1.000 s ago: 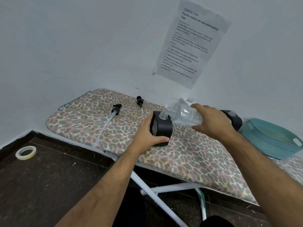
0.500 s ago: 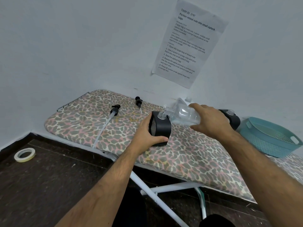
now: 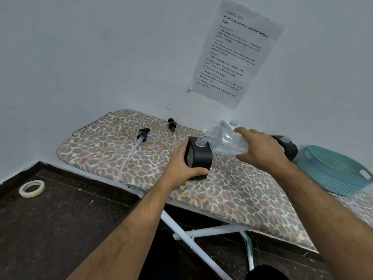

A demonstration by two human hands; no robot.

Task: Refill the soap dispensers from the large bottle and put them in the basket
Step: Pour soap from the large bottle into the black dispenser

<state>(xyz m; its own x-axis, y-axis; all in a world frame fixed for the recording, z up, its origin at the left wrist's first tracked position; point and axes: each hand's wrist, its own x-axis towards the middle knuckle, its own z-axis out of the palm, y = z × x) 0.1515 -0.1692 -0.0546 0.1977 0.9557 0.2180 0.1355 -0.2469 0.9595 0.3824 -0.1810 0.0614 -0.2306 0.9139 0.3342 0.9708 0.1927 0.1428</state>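
Observation:
A black soap dispenser (image 3: 201,158) with an open clear neck stands on the leopard-print ironing board (image 3: 232,190). My left hand (image 3: 182,165) grips its side. My right hand (image 3: 260,148) holds the large clear bottle (image 3: 226,141), tipped on its side with its mouth over the dispenser's neck. A second black dispenser (image 3: 287,145) stands behind my right hand, partly hidden. Two black pump heads with white tubes, one (image 3: 142,136) nearer and one (image 3: 172,124) farther, lie on the board to the left. The teal basket (image 3: 331,174) sits at the right end.
The board stands against a white wall with a printed sheet (image 3: 236,51) taped above. Another clear container (image 3: 229,124) shows behind the bottle. A roll of tape (image 3: 31,188) lies on the dark floor at left. The board's white legs (image 3: 181,231) cross below.
Both hands keep their hold on the dispenser and the tipped bottle. Only the camera view has shifted slightly.

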